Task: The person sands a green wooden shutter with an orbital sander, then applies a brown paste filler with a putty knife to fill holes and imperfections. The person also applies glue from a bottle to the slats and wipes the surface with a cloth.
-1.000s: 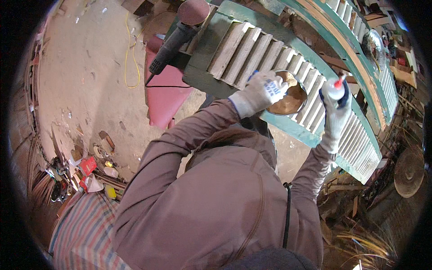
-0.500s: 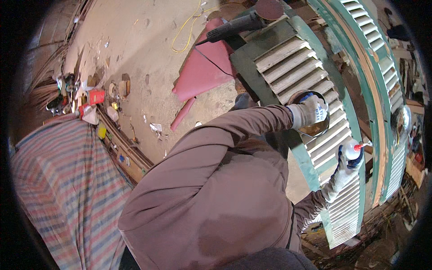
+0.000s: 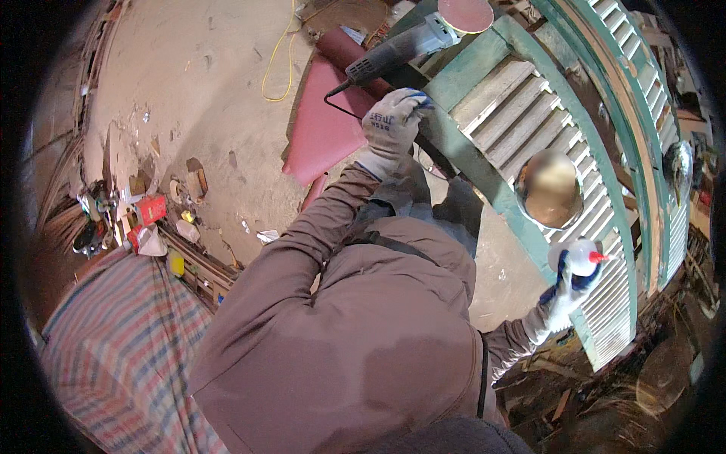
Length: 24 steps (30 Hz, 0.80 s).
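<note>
My left hand [image 3: 389, 132], in a pale glove with blue fingertips, is raised beside the upper left end of a green louvered shutter [image 3: 495, 170]. Its fingers are loosely bent, with nothing visible in them. Close above it lies a disc sander [image 3: 397, 53] with a dark body and a round pink disc. My right hand [image 3: 572, 286], gloved alike, is closed round a whitish squeeze bottle [image 3: 576, 257] with a red nozzle pointing right, over the lower slats. Between the hands, a shiny round bowl [image 3: 548, 213] with a brownish inside rests on the slats.
A second green shutter [image 3: 639, 151] stands along the right. A pink sheet [image 3: 321, 125] and yellow cord [image 3: 280, 94] lie on the floor. At left are a striped cloth [image 3: 132, 348] and a red box [image 3: 151, 209] among clutter. Wood scraps [image 3: 563, 405] lie at lower right.
My left hand has left the bowl and moved up and left toward the sander. My right hand still holds the bottle. The whole view has shifted slightly.
</note>
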{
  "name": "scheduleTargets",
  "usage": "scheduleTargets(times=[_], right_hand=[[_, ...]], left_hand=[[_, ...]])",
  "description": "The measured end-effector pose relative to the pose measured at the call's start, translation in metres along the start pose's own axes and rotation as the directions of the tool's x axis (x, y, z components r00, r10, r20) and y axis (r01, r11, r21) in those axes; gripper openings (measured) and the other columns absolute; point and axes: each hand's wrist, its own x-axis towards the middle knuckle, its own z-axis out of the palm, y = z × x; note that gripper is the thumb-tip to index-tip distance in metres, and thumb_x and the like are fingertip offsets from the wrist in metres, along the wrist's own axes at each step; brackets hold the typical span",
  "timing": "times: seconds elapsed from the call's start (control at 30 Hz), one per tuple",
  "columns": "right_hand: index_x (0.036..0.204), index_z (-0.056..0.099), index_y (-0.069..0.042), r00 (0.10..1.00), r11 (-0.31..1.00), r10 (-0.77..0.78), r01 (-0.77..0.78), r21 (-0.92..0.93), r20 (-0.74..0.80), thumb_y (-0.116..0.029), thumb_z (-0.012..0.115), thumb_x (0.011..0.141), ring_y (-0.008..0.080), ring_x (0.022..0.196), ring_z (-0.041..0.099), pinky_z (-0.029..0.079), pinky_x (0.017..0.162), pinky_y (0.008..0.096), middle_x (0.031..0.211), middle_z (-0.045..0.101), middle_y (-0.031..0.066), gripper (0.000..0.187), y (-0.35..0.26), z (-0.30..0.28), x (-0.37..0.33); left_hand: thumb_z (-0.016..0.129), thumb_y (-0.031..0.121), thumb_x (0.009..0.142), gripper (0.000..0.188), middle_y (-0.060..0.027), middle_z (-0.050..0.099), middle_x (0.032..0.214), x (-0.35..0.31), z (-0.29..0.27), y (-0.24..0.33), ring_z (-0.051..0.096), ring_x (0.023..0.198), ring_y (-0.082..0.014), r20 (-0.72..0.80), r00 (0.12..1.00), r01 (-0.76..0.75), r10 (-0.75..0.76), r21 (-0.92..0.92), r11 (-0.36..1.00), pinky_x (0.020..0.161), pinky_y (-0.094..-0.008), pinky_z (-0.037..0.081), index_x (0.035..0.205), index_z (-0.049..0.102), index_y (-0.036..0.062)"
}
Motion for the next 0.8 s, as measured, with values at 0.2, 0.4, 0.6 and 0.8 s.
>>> scheduleTargets(times=[0.2,0.4,0.6,0.8], right_hand=[[0.148,0.048,-0.002,0.994,0.996,0.090,-0.091,0.004,0.062,0.000,0.085,0.078,0.0245,0.121,0.060,0.054,0.101,0.0381,0.140,0.057,0.0150,0.080,-0.028,0.065,-0.031],[0.148,0.047,-0.001,0.997,1.000,0.011,-0.009,-0.019,0.082,0.000,0.085,0.079,0.0246,0.121,0.060,0.055,0.100,0.0374,0.140,0.056,0.0147,0.078,-0.023,0.071,-0.043],[0.147,0.046,0.000,0.994,0.994,0.106,-0.105,-0.024,0.021,0.008,0.083,0.077,0.0239,0.118,0.061,0.061,0.093,0.0362,0.136,0.057,0.0140,0.080,-0.038,0.080,-0.044],[0.148,0.045,0.001,0.990,0.990,0.138,-0.138,0.006,0.035,0.007,0.086,0.075,0.0209,0.116,0.061,0.059,0.094,0.0338,0.136,0.057,0.0119,0.084,-0.021,0.079,-0.051]], left_hand=[[0.077,0.026,0.084,0.026,-0.0070,0.075,0.111,-0.009,0.008,-0.037,0.073,0.095,-0.0254,0.001,0.993,-0.115,0.116,0.172,0.978,0.077,-0.0359,0.059,0.107,0.076,0.0128],[0.073,0.041,0.087,0.076,-0.0267,0.053,0.143,-0.012,-0.003,-0.020,0.058,0.124,-0.0374,0.376,0.914,-0.262,0.153,0.260,0.930,0.096,-0.0461,0.050,0.143,0.049,-0.0047],[0.071,0.055,0.084,0.100,-0.0294,0.034,0.158,-0.002,-0.010,-0.016,0.031,0.148,-0.0438,0.527,0.840,-0.308,0.129,0.267,0.913,0.117,-0.0587,0.027,0.153,0.033,-0.0076],[0.070,0.059,0.083,0.104,-0.0303,0.030,0.160,-0.002,-0.011,-0.013,0.023,0.152,-0.0448,0.578,0.792,-0.398,0.199,0.240,0.886,0.124,-0.0599,0.014,0.155,0.033,-0.0065]])
